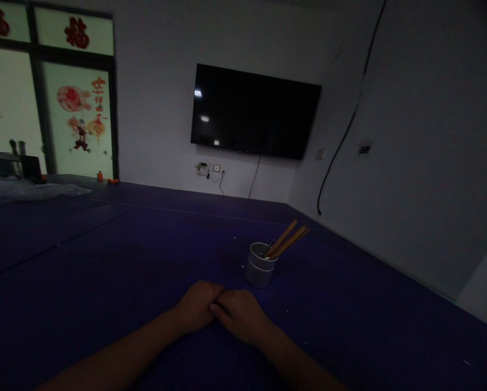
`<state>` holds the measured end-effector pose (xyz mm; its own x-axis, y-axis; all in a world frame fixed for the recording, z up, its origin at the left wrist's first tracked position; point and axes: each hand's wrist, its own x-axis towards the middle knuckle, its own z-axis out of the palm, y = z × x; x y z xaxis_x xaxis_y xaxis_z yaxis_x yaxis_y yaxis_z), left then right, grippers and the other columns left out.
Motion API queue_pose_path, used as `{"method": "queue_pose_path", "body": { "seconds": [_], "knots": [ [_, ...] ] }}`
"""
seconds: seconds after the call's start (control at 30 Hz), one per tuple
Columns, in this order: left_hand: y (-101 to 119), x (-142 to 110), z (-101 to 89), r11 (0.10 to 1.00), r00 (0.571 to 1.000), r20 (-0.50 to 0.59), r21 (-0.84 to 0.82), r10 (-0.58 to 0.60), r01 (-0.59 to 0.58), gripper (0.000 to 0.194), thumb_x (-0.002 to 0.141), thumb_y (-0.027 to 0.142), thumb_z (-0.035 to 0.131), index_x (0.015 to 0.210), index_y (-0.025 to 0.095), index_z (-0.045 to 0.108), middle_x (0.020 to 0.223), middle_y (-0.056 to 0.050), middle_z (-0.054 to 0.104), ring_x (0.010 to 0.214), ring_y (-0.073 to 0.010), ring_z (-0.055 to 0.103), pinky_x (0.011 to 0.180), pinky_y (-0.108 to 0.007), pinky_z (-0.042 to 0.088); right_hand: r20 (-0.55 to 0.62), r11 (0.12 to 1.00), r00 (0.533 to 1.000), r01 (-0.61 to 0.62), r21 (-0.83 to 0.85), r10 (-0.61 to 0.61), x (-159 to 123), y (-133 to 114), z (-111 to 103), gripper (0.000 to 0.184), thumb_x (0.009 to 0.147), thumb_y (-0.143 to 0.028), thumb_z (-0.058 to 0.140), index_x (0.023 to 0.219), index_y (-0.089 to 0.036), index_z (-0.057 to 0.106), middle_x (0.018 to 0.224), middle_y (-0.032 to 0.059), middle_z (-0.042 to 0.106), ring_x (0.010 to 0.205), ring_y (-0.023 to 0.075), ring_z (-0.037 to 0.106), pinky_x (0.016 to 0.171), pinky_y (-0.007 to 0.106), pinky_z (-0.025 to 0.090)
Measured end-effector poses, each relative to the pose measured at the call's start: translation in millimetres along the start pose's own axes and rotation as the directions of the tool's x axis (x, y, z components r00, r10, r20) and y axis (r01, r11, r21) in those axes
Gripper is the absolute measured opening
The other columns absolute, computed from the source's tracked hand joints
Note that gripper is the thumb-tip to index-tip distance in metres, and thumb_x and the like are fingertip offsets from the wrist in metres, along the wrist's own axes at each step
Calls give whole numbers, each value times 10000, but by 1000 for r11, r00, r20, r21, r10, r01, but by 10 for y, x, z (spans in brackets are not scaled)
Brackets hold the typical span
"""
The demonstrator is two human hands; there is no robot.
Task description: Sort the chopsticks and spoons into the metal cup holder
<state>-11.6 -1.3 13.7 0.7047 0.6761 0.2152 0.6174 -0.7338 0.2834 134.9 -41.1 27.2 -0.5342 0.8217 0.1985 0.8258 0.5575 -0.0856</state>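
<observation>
My left hand [198,306] and my right hand [242,316] rest against each other on the dark blue-purple tabletop [117,266]. Both are closed, with the fingers curled together where they meet. The thumb of my right hand lies against my left hand. Most fingertips are hidden, so whatever may be inside them does not show. Just beyond my right hand stands a grey metal cup [260,273]. Several wooden sticks [289,240], perhaps chopsticks, lean to the right out of it beside a dark pen-like stick [268,248]. Neither hand touches the cup.
A large dark television [255,111] hangs on the far wall above sockets and thin cables. A black cable [341,142] runs down the right wall. At the far left are a crumpled clear plastic sheet [31,191], a black holder [17,164] and small orange items [100,176].
</observation>
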Motion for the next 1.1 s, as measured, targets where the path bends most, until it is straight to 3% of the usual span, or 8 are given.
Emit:
{"method": "queue_pose_path", "body": {
  "seconds": [0.33,0.5,0.6,0.7,0.77,0.83,0.97,1.1],
  "knots": [
    [20,6,5,999,999,-33,35,-33,34,124,697,163,467,774,185,562,820,-49,661,777,-203,609,676,-282,427,-87,999,996,17,-49,-21,-13,28,54,294,902,-338,395,808,-188,629,815,32,693,725,154,636,585,239,342],
    [11,11,12,996,993,-75,24,-89,91,113,708,167,462,744,184,568,819,-57,659,779,-203,606,659,-275,418,-226,999,974,20,-48,-30,-6,59,117,272,894,-324,405,790,-205,627,771,9,694,664,128,628,570,219,341],
    [16,11,6,992,985,-125,18,-119,122,182,789,215,407,763,182,584,801,-62,656,742,-186,601,662,-272,415,-411,999,912,-3,-41,-14,-11,96,125,336,914,-327,364,746,-204,628,700,7,679,625,114,617,570,210,346],
    [32,16,-7,990,979,-159,35,-127,134,260,844,264,360,767,182,594,761,-58,651,697,-166,592,642,-257,407,-622,990,777,-140,-23,95,-23,157,87,398,931,-350,326,764,-186,648,649,26,663,584,115,610,564,206,356],
    [46,21,-16,989,979,-164,56,-126,136,272,852,275,359,752,183,595,727,-52,644,671,-157,584,629,-249,399,-700,961,686,-275,4,199,-30,215,47,381,931,-361,326,909,-182,661,669,37,672,582,128,621,554,208,366],
    [59,24,-21,988,979,-164,73,-122,135,267,851,272,365,736,183,590,706,-46,635,655,-155,578,619,-249,392,-711,904,631,-427,14,309,-33,281,9,371,925,-373,337,1088,-197,620,679,43,680,576,151,632,537,219,373],
    [68,26,-11,988,978,-177,88,-108,125,269,859,271,361,728,183,580,707,-43,629,656,-158,578,602,-249,378,-631,757,600,-653,-31,492,-26,394,-54,413,913,-387,364,1262,-219,506,630,47,670,544,185,631,508,241,374],
    [63,27,5,986,976,-182,98,-116,136,273,866,273,357,728,183,575,688,-38,622,645,-157,573,597,-248,367,-568,684,596,-726,-78,568,-26,446,-104,412,910,-378,382,1281,-229,486,653,60,672,566,202,639,511,252,378]
  ]
}}
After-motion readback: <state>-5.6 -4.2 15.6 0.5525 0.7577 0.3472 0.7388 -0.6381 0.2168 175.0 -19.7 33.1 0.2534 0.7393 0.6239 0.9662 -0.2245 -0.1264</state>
